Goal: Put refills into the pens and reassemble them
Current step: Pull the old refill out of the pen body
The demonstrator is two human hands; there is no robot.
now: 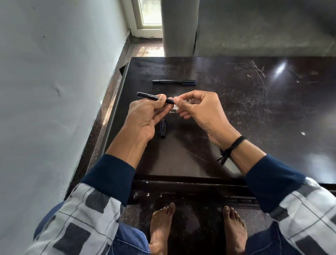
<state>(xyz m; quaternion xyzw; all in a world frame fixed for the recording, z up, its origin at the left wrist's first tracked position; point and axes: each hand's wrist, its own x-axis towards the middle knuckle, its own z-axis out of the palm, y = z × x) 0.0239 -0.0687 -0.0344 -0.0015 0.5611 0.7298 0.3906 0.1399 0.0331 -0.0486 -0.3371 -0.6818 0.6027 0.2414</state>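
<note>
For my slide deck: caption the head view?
Left hand holds a black pen barrel, right hand pinching at its end, above a black cap on the dark scratched table.

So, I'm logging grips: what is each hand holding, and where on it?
The left hand grips the black pen barrel along its right half; the right hand pinches that barrel's right end with thumb and forefinger.
</note>
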